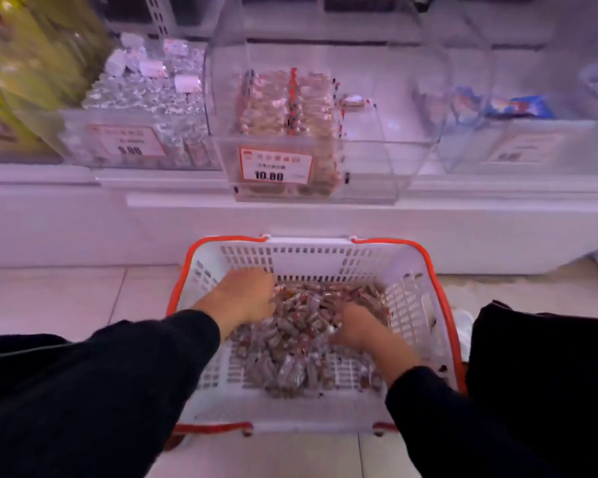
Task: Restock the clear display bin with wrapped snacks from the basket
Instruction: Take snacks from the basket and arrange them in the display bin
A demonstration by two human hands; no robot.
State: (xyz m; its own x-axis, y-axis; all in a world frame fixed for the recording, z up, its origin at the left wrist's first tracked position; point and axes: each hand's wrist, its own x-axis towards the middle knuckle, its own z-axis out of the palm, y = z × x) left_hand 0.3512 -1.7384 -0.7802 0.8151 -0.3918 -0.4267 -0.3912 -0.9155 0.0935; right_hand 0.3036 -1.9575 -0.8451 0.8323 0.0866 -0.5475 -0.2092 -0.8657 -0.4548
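A white basket (pixel 416 305) with an orange rim sits on the floor below the shelf, holding a heap of small wrapped snacks (pixel 290 343). Both hands reach down into the heap. My left hand (pixel 244 298) lies at the heap's far left, fingers curled into the snacks. My right hand (pixel 354 327) digs into the heap's right side, its fingertips buried and blurred. Above, the clear display bin (pixel 370 160) with a 10.80 price tag holds rows of the same snacks (pixel 283 105) in its left half; its right half shows no snacks.
A neighbouring clear bin (pixel 94 143) on the left is full of silvery wrapped sweets. Another clear bin (pixel 518 139) on the right holds a few blue packets. The white shelf front (pixel 83 219) runs across, above a tiled floor (pixel 66 298). My dark-clothed knee (pixel 546 374) is right of the basket.
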